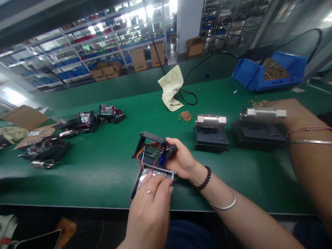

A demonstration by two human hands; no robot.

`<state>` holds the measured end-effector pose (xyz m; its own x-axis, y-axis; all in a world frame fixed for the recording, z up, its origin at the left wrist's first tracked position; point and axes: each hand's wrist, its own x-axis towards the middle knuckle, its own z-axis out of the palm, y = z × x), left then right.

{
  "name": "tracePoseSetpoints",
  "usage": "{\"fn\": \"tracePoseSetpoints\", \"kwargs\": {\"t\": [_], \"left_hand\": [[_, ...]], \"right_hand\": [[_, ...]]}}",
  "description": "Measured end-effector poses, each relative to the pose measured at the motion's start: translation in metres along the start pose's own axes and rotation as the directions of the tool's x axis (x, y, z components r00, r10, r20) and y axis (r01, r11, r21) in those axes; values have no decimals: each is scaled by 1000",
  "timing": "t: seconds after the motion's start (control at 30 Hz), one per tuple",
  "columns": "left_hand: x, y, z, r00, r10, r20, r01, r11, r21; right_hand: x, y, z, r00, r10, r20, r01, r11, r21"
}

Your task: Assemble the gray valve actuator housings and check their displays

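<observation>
An open dark grey electronics housing (145, 133) is tilted up over the table's front. Its upper half shows a green circuit board (152, 151) with yellow, white, red and blue wires. My right hand (183, 159) grips that half from the right, thumb on the upper edge. The lower half (133, 190) hangs below, joined by wires, with a shiny silver pack (146, 174) inside. My left hand (153, 204), wearing a ring, bends its closed fingers over this half near the red wire; its fingertips are mostly hidden.
Two closed dark housings with metal fittings (210, 121) (255, 113) stand right; another person's arm (306, 128) reaches to the farther one. Opened units (110, 111) lie left. Screws (185, 116), a cloth (171, 86) and a blue bin (249, 74) sit behind.
</observation>
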<state>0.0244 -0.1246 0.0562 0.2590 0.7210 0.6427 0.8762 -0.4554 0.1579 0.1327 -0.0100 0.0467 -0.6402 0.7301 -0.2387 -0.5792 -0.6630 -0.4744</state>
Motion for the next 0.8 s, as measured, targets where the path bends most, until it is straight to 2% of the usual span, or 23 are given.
{"fn": "tracePoseSetpoints", "kwargs": {"t": [0.1,0.23,0.4,0.5,0.63,0.8], "left_hand": [[-6,-5,-8,999,-45,-4,45,999,15],[-7,-15,-11,996,-52,-74,58,995,76],[-1,-14,-5,992,-48,-116,46,999,-20],[2,-5,-2,995,-39,-94,33,998,-61],[2,5,2,998,0,-58,1,1000,13],[-2,6,4,1000,22,12,-23,998,51]], "right_hand": [[-1,0,2,1000,9,-29,-9,1000,5],[0,0,2,998,18,-53,-17,999,29],[2,1,-2,999,-13,-30,13,1000,-16],[3,1,-3,999,-29,-28,28,999,-26],[2,0,-2,999,-16,-30,15,1000,-21],[0,-1,2,997,-10,-72,10,1000,-1]]}}
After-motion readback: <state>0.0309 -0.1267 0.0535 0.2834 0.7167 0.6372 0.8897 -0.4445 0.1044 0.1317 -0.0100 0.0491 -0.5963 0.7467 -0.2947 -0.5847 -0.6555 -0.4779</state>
